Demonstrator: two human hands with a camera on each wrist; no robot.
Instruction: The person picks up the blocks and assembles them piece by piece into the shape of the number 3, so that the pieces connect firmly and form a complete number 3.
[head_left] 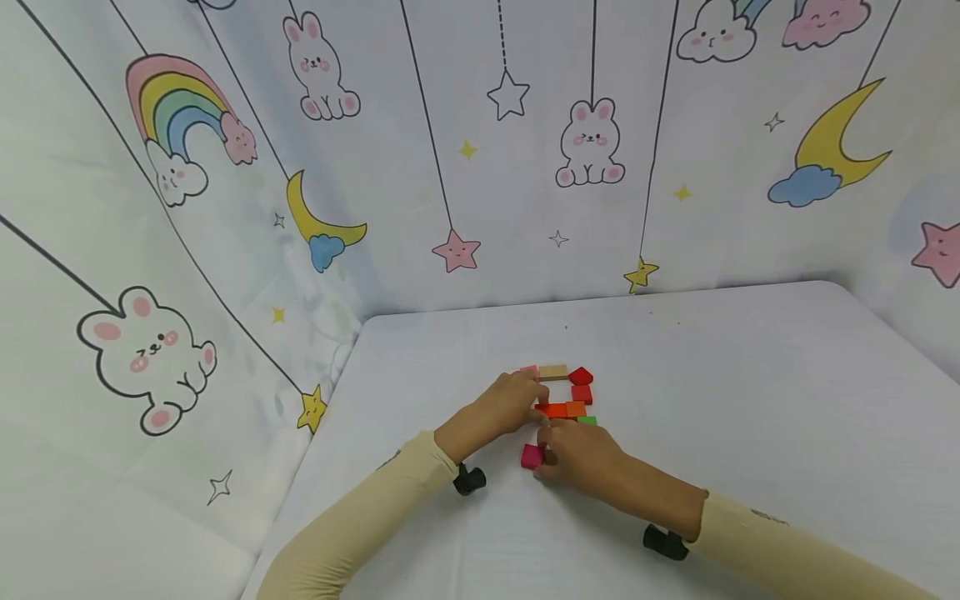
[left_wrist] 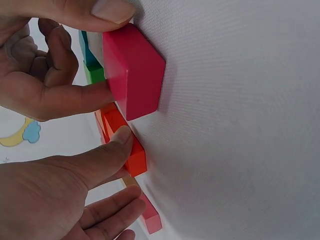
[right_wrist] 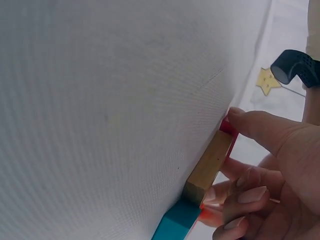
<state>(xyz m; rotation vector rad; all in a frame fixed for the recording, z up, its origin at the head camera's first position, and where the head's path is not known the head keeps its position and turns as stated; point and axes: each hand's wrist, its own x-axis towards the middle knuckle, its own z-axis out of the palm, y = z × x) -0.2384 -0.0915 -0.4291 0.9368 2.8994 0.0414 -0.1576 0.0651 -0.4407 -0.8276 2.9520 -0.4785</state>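
My right hand [head_left: 585, 458] pinches a magenta five-sided block [left_wrist: 135, 72] between thumb and index finger at the near left of a block arrangement. Just beyond it, my left hand [head_left: 502, 404] grips the end of an orange-red block [head_left: 555, 410], its thumb on the near side. An orange block [head_left: 575, 409] adjoins that one on the right. In the right wrist view, a wooden block [right_wrist: 207, 162] lies between the magenta block and a teal block [right_wrist: 177, 220]. The right hand hides these two in the head view.
Behind the hands, a pink block [head_left: 529, 370], a tan block [head_left: 553, 372] and a red five-sided block [head_left: 581, 377] form a row. A red block [head_left: 581, 394] and a green block [head_left: 587, 421] sit at the right side. White cloth [head_left: 712, 375] covers the table.
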